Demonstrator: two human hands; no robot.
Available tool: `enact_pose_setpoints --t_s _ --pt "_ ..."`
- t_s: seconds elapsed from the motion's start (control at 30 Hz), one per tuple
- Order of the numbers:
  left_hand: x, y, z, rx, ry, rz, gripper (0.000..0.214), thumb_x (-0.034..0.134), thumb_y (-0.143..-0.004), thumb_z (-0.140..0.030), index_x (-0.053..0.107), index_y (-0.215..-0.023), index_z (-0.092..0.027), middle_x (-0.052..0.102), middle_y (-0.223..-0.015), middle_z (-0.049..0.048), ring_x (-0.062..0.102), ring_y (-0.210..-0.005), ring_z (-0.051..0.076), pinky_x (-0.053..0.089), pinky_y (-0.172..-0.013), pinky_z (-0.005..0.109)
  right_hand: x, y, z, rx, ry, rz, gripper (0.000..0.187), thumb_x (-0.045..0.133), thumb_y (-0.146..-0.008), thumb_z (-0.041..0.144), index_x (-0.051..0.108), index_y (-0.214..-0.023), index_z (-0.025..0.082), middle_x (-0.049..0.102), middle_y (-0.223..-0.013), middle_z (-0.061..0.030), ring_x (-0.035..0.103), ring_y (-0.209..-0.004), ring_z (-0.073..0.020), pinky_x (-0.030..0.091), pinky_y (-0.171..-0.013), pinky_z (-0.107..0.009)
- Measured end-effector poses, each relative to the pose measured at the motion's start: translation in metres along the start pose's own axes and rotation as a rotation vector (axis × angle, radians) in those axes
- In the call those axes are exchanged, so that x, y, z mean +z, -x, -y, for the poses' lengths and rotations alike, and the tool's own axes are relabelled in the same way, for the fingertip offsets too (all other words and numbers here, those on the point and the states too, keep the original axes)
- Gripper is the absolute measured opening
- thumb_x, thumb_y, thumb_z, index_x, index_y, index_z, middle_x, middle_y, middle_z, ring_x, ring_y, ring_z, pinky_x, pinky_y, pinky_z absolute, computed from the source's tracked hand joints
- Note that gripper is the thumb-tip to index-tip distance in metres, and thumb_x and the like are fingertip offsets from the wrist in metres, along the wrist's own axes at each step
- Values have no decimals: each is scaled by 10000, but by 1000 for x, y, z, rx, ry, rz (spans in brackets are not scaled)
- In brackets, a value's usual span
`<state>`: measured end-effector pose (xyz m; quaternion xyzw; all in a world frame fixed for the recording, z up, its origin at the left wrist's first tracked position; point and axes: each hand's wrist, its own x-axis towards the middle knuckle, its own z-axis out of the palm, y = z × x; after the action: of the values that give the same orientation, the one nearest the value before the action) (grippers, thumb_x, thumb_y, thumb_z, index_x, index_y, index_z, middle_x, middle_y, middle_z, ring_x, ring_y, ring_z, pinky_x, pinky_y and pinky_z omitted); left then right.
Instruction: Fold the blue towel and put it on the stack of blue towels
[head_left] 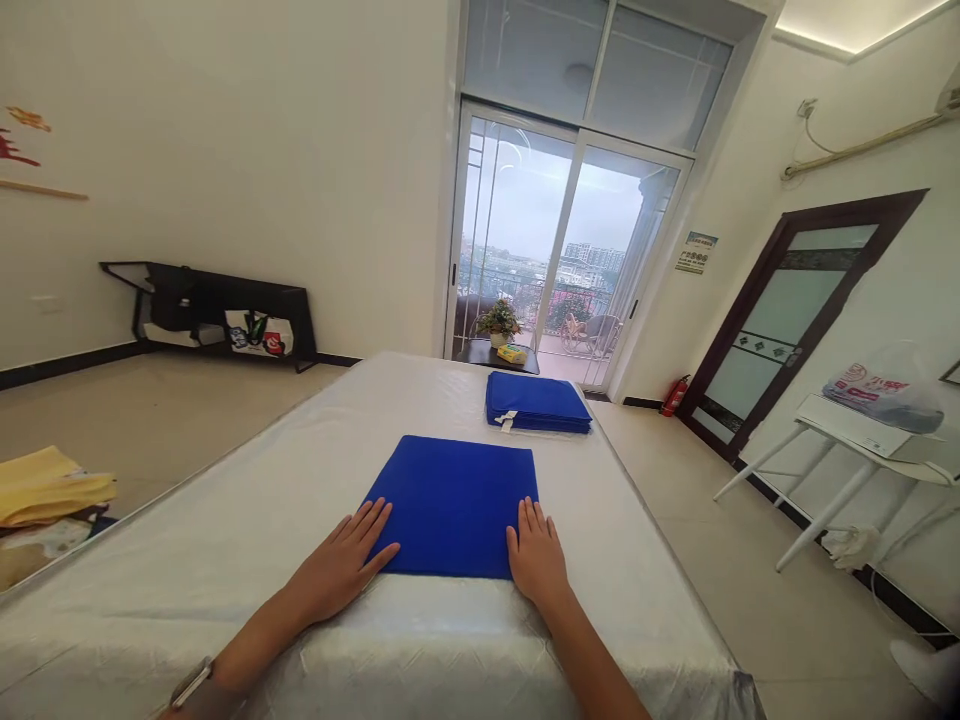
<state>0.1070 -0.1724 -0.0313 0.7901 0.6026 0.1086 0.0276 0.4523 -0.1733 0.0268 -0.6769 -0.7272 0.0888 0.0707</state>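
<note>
A folded blue cloth (454, 505) lies flat in front of me on a mattress (247, 530) wrapped in clear plastic. My left hand (349, 560) rests palm down over its left edge, the thumb stretched out on the fabric. On the right edge, my right hand (537, 550) lies flat as well, fingers pointing away from me. Neither hand grips anything. Farther back, toward the right side, sits a stack of folded blue cloths (540, 398) with a white tag hanging from its near side.
Yellow fabric (52, 485) is heaped beyond the left edge. A small dark table (480, 352) with a potted plant (500, 320) stands past the far end. On the right, a white chair (862, 455) carries a plastic bag (885, 388). A black rack (225, 310) is by the wall.
</note>
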Motion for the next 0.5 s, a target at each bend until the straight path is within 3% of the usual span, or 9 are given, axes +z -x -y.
enact_pose_setpoints --t_s 0.13,0.37,0.43,0.5 --pt "6 0 -6 -7 2 -34 818 259 -998 -715 238 -1622 -187 239 -1677 82 241 -1557 283 251 -1262 486 -6 15 5 -11 50 -29 628 187 -1062 362 245 -1625 91 195 -1690 -56 137 -1581 -221 77 -1291 -444" --pt "1 0 -6 -10 -22 -55 796 279 -1004 -696 278 -1611 -181 266 -1666 83 250 -1552 285 234 -1270 511 3 40 7 7 -11 72 662 158 -1068 460 170 -1635 118 110 -1697 -17 105 -1581 -205 99 -1294 -413" --pt "-5 1 -19 10 -33 -51 793 279 -1008 -694 283 -1609 -177 257 -1664 91 251 -1551 292 222 -1272 520 4 39 6 8 -14 72 661 161 -1068 456 162 -1635 115 99 -1699 -19 92 -1582 -203 90 -1293 -409" --pt "-10 -2 -47 90 -15 -46 768 279 -1019 -679 271 -1614 -193 251 -1664 89 267 -1546 287 249 -1264 504 5 38 6 6 -20 66 658 168 -1068 445 170 -1634 110 105 -1699 -28 98 -1581 -205 92 -1292 -408"
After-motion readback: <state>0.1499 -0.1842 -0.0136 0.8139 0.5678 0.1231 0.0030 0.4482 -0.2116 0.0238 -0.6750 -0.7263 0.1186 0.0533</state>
